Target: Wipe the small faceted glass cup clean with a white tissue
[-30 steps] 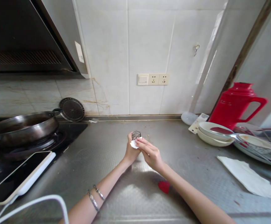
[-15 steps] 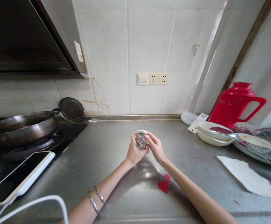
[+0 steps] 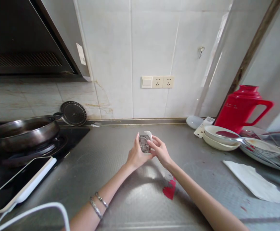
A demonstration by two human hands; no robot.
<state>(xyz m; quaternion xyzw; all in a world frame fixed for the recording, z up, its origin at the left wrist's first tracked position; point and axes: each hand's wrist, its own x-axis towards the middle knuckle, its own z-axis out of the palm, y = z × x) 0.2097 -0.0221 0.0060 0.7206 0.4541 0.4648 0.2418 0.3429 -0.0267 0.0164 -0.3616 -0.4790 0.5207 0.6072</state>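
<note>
Above the middle of the steel counter, a small clear patterned glass (image 3: 144, 143) is held between both hands. My left hand (image 3: 137, 155) is closed around its left side and underside, thumb up. From the right, my right hand (image 3: 160, 150) grips it, the thumb on the near face and the other fingers partly hidden behind. A scrap of white tissue (image 3: 148, 134) shows at the top of the glass, by the right fingers. Below the hands lies a torn red piece (image 3: 169, 190) on the counter.
To the left are a steel pan (image 3: 24, 131) on the stove and a phone (image 3: 17, 183) with a white cable (image 3: 34, 207). Stacked bowls (image 3: 220, 144), a red thermos (image 3: 238, 109) and a white paper towel (image 3: 255, 181) occupy the right side.
The glass has turned slightly and risen a little in my hands, and its tissue shows more to the right. My right thumb has shifted onto its near face.
</note>
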